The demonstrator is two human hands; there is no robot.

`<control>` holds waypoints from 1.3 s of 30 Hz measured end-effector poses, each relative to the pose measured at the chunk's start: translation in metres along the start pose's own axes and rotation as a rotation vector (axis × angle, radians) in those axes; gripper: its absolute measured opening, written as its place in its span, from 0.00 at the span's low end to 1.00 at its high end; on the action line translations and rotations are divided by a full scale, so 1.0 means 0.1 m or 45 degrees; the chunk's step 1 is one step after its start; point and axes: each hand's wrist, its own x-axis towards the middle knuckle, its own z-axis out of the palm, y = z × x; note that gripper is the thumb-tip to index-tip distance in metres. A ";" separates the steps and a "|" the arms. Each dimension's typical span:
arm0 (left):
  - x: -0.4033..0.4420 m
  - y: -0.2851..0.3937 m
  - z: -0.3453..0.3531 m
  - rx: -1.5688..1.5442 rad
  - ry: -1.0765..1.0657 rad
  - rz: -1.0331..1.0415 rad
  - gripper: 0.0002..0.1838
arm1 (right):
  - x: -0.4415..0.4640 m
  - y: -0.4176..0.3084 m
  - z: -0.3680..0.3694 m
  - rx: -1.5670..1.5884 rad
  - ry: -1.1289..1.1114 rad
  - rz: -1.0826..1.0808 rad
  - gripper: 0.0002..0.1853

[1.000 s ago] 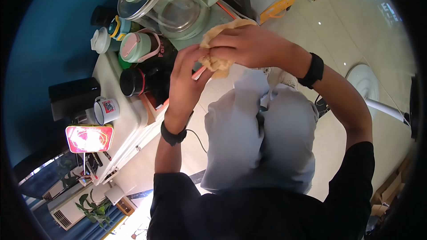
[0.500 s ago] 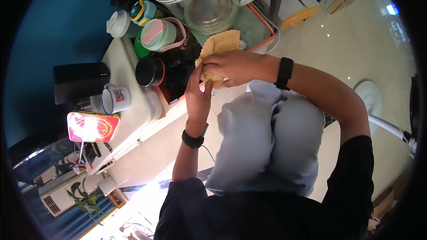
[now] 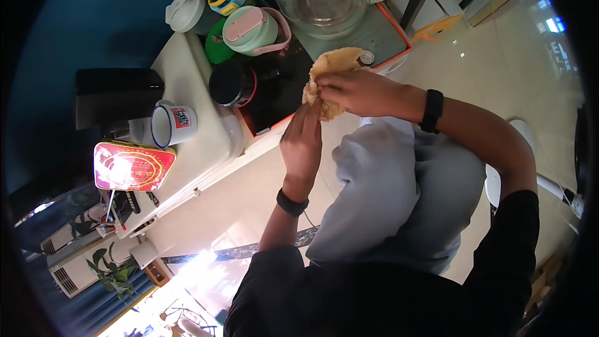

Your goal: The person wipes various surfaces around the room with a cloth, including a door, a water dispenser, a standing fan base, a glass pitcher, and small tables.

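A yellow textured cloth point(image 3: 340, 60) is bunched up between my two hands, at the front edge of the tray. My right hand point(image 3: 373, 93) grips it from the right, fingers curled into its folds. From below, my left hand point(image 3: 302, 138) pinches the cloth's lower left part between closed fingers. Close by on the tray, a black jar with a red ring point(image 3: 232, 84) lies to the left, and a glass kettle point(image 3: 327, 3) with a pale green handle stands behind the cloth.
A black tray with an orange rim point(image 3: 274, 126) carries a mint bottle with pink lid point(image 3: 249, 30). Left on the white cabinet point(image 3: 206, 165) are a white mug point(image 3: 175, 125), a red tin point(image 3: 134, 167) and a black box point(image 3: 118, 97). A dark stool leg point(image 3: 419, 0) stands at upper right.
The cloth is more folded and bunched than before, its upper part now rounded over. Both hands keep hold of it. The whole view has shifted, so things appear farther right.
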 end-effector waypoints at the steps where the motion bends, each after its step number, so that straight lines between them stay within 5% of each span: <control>1: -0.03 -0.02 -0.03 0.024 0.039 0.017 0.23 | 0.03 -0.01 0.07 -0.029 0.057 -0.040 0.12; 9: -0.08 -0.11 0.01 0.039 0.089 -0.151 0.23 | 0.19 -0.02 0.23 -0.140 0.051 -0.142 0.10; 24: 0.11 -0.02 0.22 -0.208 0.148 -0.015 0.21 | -0.14 0.08 0.01 -0.209 0.129 -0.106 0.11; 30: 0.31 0.21 0.00 -0.275 0.306 0.040 0.25 | -0.07 0.06 -0.37 -0.250 0.412 -0.256 0.12; 39: 1.08 0.85 0.41 -0.357 -0.153 0.328 0.28 | -1.08 0.36 -0.76 -0.167 0.454 0.260 0.23</control>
